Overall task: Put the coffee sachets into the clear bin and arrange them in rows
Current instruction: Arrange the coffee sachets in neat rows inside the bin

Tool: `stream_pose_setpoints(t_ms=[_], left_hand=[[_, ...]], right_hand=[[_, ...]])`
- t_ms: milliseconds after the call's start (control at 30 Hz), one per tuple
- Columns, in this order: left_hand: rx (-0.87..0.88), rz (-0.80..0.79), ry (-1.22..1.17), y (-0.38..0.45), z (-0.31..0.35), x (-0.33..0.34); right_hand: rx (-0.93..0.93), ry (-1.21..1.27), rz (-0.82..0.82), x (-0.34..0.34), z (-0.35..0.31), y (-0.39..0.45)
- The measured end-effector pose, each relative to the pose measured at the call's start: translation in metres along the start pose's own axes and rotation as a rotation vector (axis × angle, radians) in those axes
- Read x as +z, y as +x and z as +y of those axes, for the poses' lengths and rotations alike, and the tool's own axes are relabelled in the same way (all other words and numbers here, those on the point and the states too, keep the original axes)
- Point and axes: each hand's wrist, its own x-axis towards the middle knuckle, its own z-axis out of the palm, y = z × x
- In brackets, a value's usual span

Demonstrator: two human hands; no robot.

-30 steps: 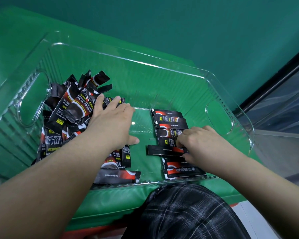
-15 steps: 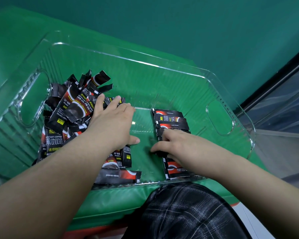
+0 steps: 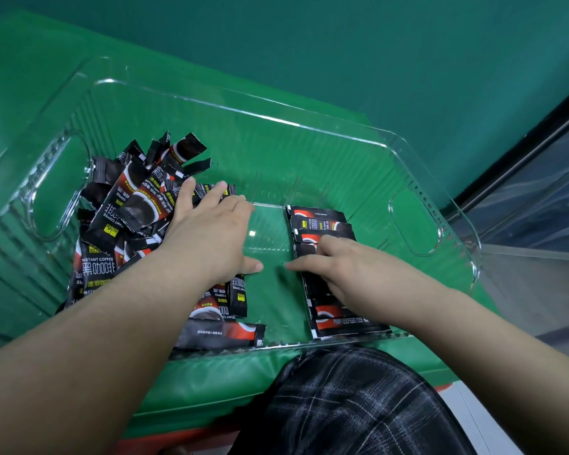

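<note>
In the clear ribbed plastic bin (image 3: 342,133), black-and-red foil coffee sachets (image 3: 135,208) lay heaped at the left under the flat, spread left hand (image 3: 207,238), while the right hand (image 3: 335,267) pressed straight fingers on the overlapping row of sachets (image 3: 319,221) at right. They looked light, slick and crinkly, best pinched at the crimped ends; the bin sat on a green padded desk (image 3: 211,372) before a green wall (image 3: 375,44)
</note>
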Motion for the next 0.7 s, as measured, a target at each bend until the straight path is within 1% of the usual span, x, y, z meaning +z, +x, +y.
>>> stream_pose_setpoints(t_ms=[200,333,433,500,633,700], left_hand=[[0.002,0.000,-0.007,0.000,0.000,0.000],[-0.001,0.000,-0.005,0.000,0.000,0.000],[-0.005,0.001,-0.009,0.000,0.000,-0.001],[-0.009,0.014,-0.020,0.000,0.000,0.000],[-0.017,0.064,-0.023,0.002,0.000,0.005],[-0.016,0.081,-0.013,0.002,-0.001,0.008]], right_hand=[[0.048,-0.029,-0.063,0.001,0.004,0.005],[0.069,0.029,-0.036,-0.001,0.003,0.002],[0.107,0.207,0.012,-0.006,-0.013,0.007],[0.154,0.323,-0.004,-0.006,-0.031,0.016],[0.339,0.511,-0.049,-0.008,-0.058,0.037],[0.400,0.553,-0.063,-0.012,-0.067,0.045]])
